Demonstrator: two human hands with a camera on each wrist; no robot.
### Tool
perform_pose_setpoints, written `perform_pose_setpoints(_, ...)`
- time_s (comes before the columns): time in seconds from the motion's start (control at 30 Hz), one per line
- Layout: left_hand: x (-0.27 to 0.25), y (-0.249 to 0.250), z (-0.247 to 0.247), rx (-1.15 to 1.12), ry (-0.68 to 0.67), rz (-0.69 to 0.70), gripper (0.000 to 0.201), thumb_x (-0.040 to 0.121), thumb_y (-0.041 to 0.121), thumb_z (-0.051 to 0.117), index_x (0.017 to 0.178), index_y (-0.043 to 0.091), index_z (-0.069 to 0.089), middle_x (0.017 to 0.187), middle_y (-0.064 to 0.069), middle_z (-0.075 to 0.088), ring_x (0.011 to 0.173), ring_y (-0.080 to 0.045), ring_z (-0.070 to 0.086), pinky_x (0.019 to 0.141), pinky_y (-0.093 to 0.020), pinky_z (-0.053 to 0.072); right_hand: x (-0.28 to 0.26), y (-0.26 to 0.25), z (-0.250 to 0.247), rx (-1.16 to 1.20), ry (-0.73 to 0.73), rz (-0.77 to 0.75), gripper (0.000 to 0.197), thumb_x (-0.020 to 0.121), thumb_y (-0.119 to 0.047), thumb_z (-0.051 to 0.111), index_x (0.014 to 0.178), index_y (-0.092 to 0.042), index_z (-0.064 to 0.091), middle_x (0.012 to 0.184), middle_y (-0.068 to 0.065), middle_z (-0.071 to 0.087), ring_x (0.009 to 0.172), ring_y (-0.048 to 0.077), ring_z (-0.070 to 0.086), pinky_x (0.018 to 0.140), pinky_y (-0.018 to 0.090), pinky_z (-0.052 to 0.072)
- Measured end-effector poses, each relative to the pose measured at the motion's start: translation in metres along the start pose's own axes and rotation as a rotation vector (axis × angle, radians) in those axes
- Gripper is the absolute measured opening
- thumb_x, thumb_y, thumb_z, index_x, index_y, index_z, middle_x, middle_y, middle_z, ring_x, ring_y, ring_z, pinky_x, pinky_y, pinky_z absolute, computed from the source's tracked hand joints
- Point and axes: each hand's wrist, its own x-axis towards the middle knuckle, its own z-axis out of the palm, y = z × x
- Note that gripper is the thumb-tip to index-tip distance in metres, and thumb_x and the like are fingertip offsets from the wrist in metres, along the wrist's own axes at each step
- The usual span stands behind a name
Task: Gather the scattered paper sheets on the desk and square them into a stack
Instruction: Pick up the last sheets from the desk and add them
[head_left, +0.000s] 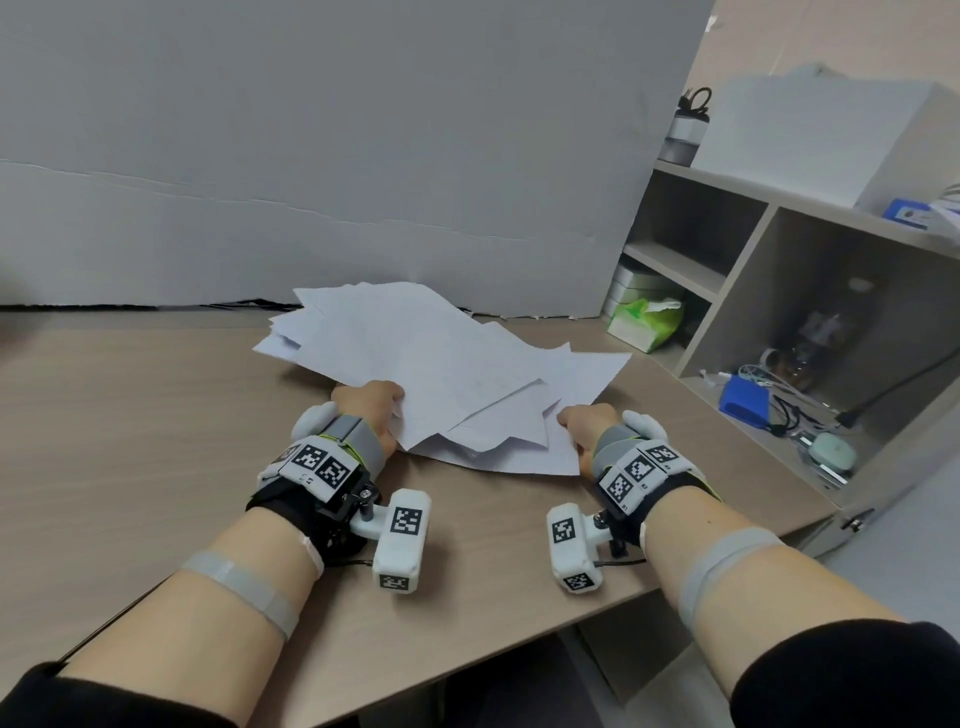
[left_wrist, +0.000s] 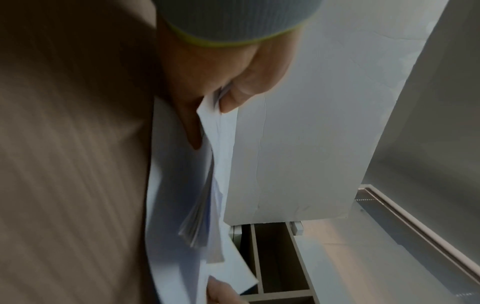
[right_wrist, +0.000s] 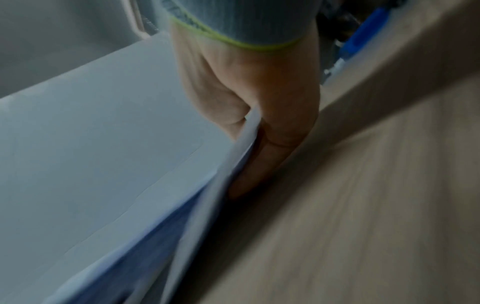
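A loose, fanned pile of white paper sheets (head_left: 431, 364) lies on the wooden desk (head_left: 156, 415), its corners pointing in different directions. My left hand (head_left: 371, 410) holds the pile's near left edge; in the left wrist view the thumb (left_wrist: 241, 92) lies on top of the paper sheets (left_wrist: 205, 185) and the fingers go underneath. My right hand (head_left: 587, 423) holds the near right edge; in the right wrist view its fingers (right_wrist: 262, 160) are tucked under the paper sheets (right_wrist: 103, 144) and the thumb presses on top. Both wrist views are blurred.
A grey board (head_left: 363, 156) stands behind the pile. At the right, a shelf unit (head_left: 753, 291) holds a green tissue pack (head_left: 644, 322), a blue object (head_left: 745, 400) and cables. A bottle (head_left: 685, 130) stands on top. The desk's near edge (head_left: 467, 670) runs under my forearms.
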Motion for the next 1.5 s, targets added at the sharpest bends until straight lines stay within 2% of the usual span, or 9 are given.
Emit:
perform_pose_setpoints(0.1,0.002,0.001,-0.001,0.116,0.036,0.048,0.043,0.075,0.004,0.07,0.114,0.0,0.055,0.101,-0.017,0.064,0.097,-0.039,0.065,0.088,-0.053,0.055,0.002,-0.009,-0.021,-0.148,0.084,-0.099,0.033,0.094,-0.013,0.051,0.127,-0.007,0.053,0.109,0.011,0.045,0.096,0.023,0.046,0.083,0.033,0.044)
perform_pose_setpoints(0.43,0.005,0.006,-0.01,0.317,0.029,0.116,0.034,0.077,0.002,0.068,0.109,-0.005,0.059,0.084,-0.015,0.061,0.086,-0.037,0.061,0.084,-0.045,0.054,-0.012,-0.087,-0.062,-0.339,0.437,-0.475,0.034,0.103,-0.019,0.041,0.119,0.007,0.056,0.095,0.012,0.047,0.087,0.023,0.042,0.077,0.028,0.032)
perform_pose_setpoints(0.57,0.003,0.005,-0.01,0.335,-0.012,0.112,0.015,0.08,-0.004,0.066,0.093,-0.005,0.06,0.095,-0.022,0.063,0.088,-0.04,0.061,0.08,-0.046,0.052,-0.02,-0.117,-0.049,-0.179,0.453,-0.497,0.025,0.1,-0.034,0.044,0.084,-0.014,0.047,0.07,0.002,0.04,0.081,0.027,0.048,0.077,0.033,0.037)
perform_pose_setpoints(0.73,0.0,0.0,-0.009,0.272,-0.091,0.115,0.025,0.082,-0.01,0.063,0.107,-0.004,0.06,0.083,-0.017,0.059,0.081,-0.037,0.058,0.085,-0.051,0.054,-0.036,-0.134,-0.019,0.036,0.307,-0.609,0.033,0.095,-0.027,0.054,0.066,-0.019,0.041,0.066,0.0,0.043,0.064,0.023,0.043,0.068,0.031,0.037)
perform_pose_setpoints(0.9,-0.001,0.004,-0.012,0.18,-0.199,0.043,0.03,0.086,-0.009,0.061,0.116,-0.008,0.059,0.086,-0.02,0.063,0.073,-0.035,0.062,0.069,-0.041,0.054,-0.036,-0.112,-0.014,-0.014,0.129,-0.545,0.011,0.096,-0.012,0.053,0.09,-0.007,0.061,0.086,0.005,0.062,0.074,0.025,0.059,0.066,0.027,0.046)
perform_pose_setpoints(1.1,0.003,0.007,-0.013,0.023,-0.289,-0.026,0.032,0.092,0.007,0.061,0.123,0.002,0.061,0.107,-0.021,0.072,0.089,-0.037,0.07,0.063,-0.043,0.058,-0.009,-0.058,-0.008,-0.233,-0.027,-0.319,0.03,0.099,-0.014,0.051,0.124,-0.001,0.062,0.116,0.013,0.068,0.094,0.03,0.063,0.077,0.032,0.05)
perform_pose_setpoints(1.27,-0.002,0.007,-0.013,-0.1,-0.431,-0.08,0.031,0.099,0.037,0.056,0.122,0.02,0.064,0.115,-0.009,0.074,0.1,-0.033,0.072,0.065,-0.043,0.059,0.005,-0.04,0.003,-0.331,-0.082,-0.235,0.027,0.101,-0.027,0.049,0.088,-0.006,0.061,0.083,0.01,0.063,0.078,0.029,0.059,0.066,0.03,0.043)
perform_pose_setpoints(1.37,0.0,0.006,-0.011,-0.046,-0.391,-0.051,0.033,0.095,0.02,0.064,0.125,0.007,0.062,0.113,-0.016,0.072,0.09,-0.035,0.072,0.058,-0.041,0.059,0.012,-0.036,0.009,-0.358,-0.134,-0.192,0.039,0.099,-0.039,0.048,0.075,-0.009,0.056,0.079,0.012,0.064,0.081,0.032,0.062,0.075,0.034,0.044)
perform_pose_setpoints(1.5,0.0,0.003,-0.008,0.072,-0.283,0.009,0.022,0.09,-0.005,0.06,0.113,-0.007,0.06,0.094,-0.018,0.07,0.074,-0.031,0.069,0.052,-0.035,0.057,0.018,-0.03,0.008,-0.417,-0.177,-0.175,0.049,0.098,-0.047,0.049,0.102,-0.001,0.067,0.105,0.013,0.073,0.101,0.034,0.068,0.092,0.037,0.05)
